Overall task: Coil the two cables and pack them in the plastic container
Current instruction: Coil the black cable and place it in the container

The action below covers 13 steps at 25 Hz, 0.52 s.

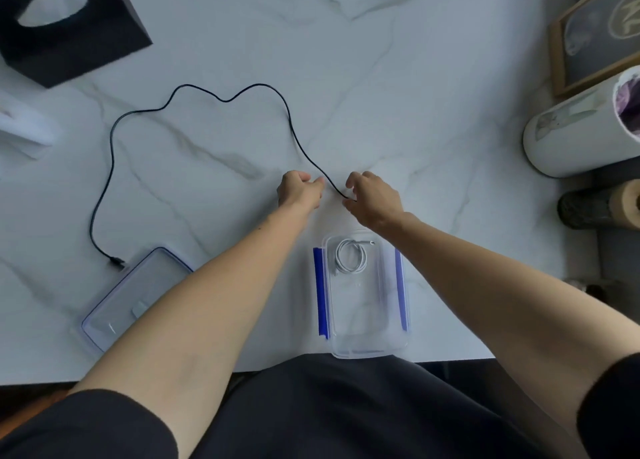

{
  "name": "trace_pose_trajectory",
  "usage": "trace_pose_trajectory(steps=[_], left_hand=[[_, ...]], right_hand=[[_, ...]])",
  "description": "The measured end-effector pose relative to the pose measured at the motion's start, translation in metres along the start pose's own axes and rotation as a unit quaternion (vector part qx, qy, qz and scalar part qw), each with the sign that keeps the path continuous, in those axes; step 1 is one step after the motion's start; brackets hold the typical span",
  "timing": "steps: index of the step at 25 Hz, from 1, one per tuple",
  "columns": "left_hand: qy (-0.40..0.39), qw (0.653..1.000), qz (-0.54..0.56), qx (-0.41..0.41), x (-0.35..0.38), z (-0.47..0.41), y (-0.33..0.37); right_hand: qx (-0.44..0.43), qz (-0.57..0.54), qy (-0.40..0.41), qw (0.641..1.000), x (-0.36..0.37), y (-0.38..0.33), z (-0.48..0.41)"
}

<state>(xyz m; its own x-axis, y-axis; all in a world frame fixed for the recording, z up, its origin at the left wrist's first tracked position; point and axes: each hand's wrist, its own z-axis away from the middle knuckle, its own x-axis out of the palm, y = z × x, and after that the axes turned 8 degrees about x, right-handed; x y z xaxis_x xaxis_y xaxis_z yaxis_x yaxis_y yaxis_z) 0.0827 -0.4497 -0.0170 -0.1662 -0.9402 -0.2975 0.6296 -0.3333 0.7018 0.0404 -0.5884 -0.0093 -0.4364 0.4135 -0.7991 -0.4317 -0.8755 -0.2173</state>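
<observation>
- Right hand (375, 199) pinches one end of the black cable (112, 147), beyond the container (367, 349).
- Left hand (299, 190) is loosely curled just beside that cable; grip unclear.
- White cable (350, 255) lies coiled inside the container.
- Lid (104, 323) lies left of the container on the bench (415, 78).

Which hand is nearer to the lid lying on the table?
Left. The left hand is up and to the right of the lid, with its forearm passing over the lid's edge; the right hand is farther right, above the plastic container.
</observation>
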Motion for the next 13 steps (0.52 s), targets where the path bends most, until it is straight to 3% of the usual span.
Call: trace_pose_trajectory(steps=[6,13], left_hand=[[0.0,1.0,0.016,0.009,0.002,-0.019,0.0],[-0.056,0.996,0.031,0.056,0.002,-0.009,0.0]], right_hand=[[0.001,-0.01,-0.012,1.0,0.012,-0.011,-0.002],[-0.037,-0.193,-0.006,0.98,0.005,-0.016,0.01]])
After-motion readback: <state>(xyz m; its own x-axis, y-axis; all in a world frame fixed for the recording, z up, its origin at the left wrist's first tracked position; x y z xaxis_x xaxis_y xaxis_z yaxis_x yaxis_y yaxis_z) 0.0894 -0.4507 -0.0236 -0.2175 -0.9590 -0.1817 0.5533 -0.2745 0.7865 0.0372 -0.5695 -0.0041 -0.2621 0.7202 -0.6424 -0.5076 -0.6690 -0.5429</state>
